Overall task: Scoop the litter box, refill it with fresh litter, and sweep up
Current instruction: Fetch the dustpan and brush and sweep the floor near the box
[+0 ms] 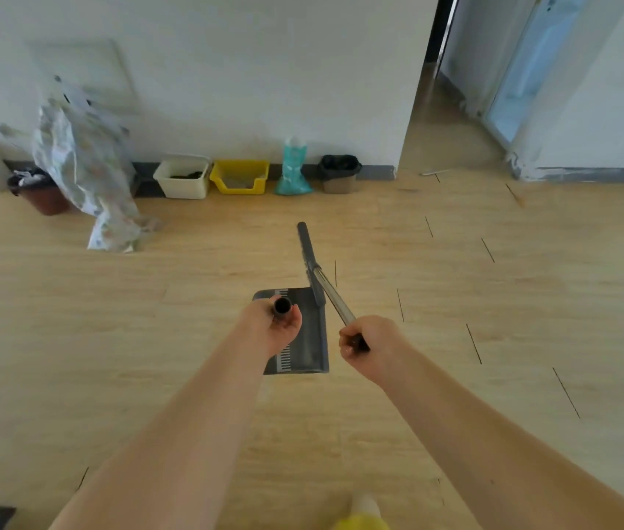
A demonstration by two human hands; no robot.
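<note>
Against the wall stands the yellow litter box (240, 177). Nearer, the left hand (276, 330) curls round the dustpan (304, 338) handle – keeping its pan flat on the floor – while the right hand (369, 344) grips the broom (312, 263), angled to sweep inward.

Both my forearms are bare from the bottom edge of the view up to the wrists; no sleeve, cuff, watch or band shows on either one. My left hand (274, 330) is ungloved, and I see no ring on the fingers that face me. My right hand (369, 344) is bare as well, its knuckles and thumb uncovered. Low down between my arms a bit of yellow clothing (362, 524) shows at the frame edge, with something pale just above it, too blurred to tell.
</note>
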